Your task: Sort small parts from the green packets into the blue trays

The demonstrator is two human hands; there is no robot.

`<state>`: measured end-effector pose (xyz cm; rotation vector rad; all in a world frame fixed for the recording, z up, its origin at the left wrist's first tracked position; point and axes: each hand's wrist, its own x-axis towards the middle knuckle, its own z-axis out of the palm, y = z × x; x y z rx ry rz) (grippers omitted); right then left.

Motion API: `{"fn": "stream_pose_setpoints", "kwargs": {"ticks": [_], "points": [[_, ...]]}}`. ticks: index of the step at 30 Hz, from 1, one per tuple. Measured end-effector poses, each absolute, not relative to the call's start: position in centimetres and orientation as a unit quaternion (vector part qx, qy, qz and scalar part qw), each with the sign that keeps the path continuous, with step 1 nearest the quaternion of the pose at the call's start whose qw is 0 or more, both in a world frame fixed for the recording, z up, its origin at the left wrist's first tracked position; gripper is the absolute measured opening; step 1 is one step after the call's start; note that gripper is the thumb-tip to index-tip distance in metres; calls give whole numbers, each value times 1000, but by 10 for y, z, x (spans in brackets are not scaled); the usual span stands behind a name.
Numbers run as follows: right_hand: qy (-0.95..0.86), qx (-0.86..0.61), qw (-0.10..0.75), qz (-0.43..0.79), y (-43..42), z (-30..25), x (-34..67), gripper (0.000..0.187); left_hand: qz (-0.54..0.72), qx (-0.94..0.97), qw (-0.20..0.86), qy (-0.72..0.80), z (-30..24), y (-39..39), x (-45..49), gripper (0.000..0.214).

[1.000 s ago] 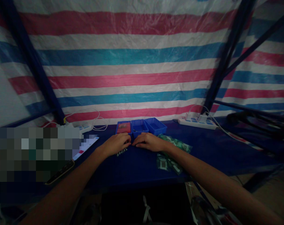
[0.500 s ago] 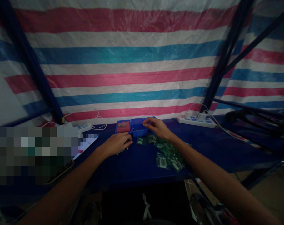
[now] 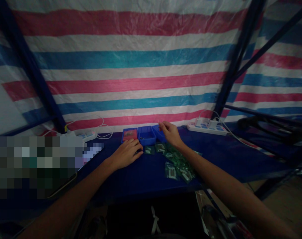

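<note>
My left hand is low over the table, in front of the left blue bin, its fingers curled and its thumb drawn in. Something small and dark shows between thumb and fingers, too unclear to name. Above the right blue bin is my right hand, thumb and fingertips pinched together; whatever is in the pinch is too small to make out. The middle blue bin holds a few small parts. In the left bin lies a red piece. Small clear bags of metal parts lie beneath my right forearm.
White power strips stand at the back right and back left with cables trailing. A blurred-out patch covers the table's left side. Blue frame posts rise before a striped sheet. The blue table's front edge is near my lap.
My right hand has moved right, from the middle bin to above the right bin. My left hand has shifted slightly right, and the small parts seen beneath it are no longer visible.
</note>
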<state>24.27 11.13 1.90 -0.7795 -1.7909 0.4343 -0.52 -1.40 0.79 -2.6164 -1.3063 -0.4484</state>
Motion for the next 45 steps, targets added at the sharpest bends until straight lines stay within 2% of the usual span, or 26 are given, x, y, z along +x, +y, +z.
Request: {"fn": "stream_pose_setpoints", "kwargs": {"ticks": [6,13,16,24,28,32,45], "points": [[-692,-360,606,159,127,23,255,47,-163,-906,76,-383,5,-28,31,36],[-678,-368,615,165,132,24,259,43,-115,-941,55,-314,-5,-28,48,78],[-684,-364,606,179,131,23,257,42,-108,-943,33,-314,-5,-25,47,88],[-697,-358,587,206,130,20,253,43,-199,-922,31,-329,-6,-21,53,56],[-703,-354,578,217,127,21,253,44,-185,-930,44,-315,-6,-20,51,51],[-713,-352,567,215,126,22,252,43,-167,-924,65,-337,-3,-22,43,30],[-736,-343,537,229,124,20,250,43,-162,-940,-6,-299,-3,-32,54,44]]}}
